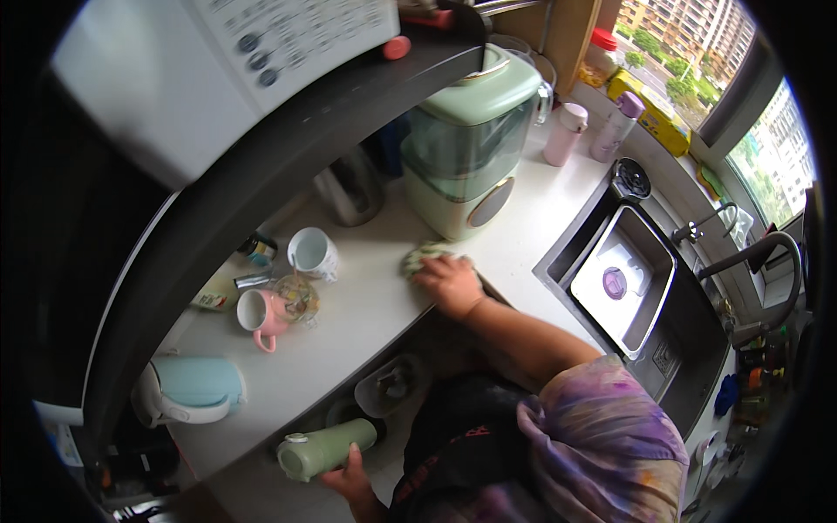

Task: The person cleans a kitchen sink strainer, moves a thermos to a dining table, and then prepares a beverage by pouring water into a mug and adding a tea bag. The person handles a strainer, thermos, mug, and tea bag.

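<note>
My right hand (452,285) presses a green-and-white cloth (425,256) onto the white countertop (366,294), close to the base of a large green appliance with a clear container (471,144). Low in the view, my left hand (353,480) grips a pale green thermos bottle (330,448) in front of the counter's edge. Left of the cloth are a white mug (314,253), a pink mug (260,314) and a clear glass cup (297,299). The palm of the right hand is hidden from above.
A light-blue electric kettle (193,389) stands at the left. Two bottles, pink (565,134) and purple (616,127), stand near the window. A metal basin (628,281) sits in the dark sink (673,359) under a curved faucet (794,261). A dark shelf edge (261,150) overhangs the counter.
</note>
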A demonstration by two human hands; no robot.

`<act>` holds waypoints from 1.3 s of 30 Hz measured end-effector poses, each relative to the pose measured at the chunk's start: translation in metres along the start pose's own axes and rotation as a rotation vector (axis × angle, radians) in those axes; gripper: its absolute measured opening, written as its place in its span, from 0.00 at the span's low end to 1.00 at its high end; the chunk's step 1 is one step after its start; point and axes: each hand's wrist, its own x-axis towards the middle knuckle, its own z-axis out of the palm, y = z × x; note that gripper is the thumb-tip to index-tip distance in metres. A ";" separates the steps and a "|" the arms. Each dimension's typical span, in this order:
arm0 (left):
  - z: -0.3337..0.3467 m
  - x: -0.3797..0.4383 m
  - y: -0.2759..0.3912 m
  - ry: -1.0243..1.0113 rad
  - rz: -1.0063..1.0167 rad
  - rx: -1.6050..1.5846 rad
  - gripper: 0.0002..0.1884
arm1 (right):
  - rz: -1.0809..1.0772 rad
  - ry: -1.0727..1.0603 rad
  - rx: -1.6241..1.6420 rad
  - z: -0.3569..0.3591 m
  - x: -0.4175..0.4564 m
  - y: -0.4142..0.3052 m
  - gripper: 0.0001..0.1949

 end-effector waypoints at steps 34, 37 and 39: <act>0.014 -0.085 0.031 0.378 0.034 -0.019 0.24 | 0.308 -0.247 -0.330 -0.041 -0.046 0.190 0.25; -0.019 -0.111 0.017 0.488 -0.092 -0.216 0.21 | 0.493 -0.430 -0.513 -0.050 -0.031 0.149 0.27; -0.051 -0.117 -0.006 0.581 -0.032 0.021 0.25 | 0.454 -0.309 -0.194 -0.025 -0.051 0.211 0.40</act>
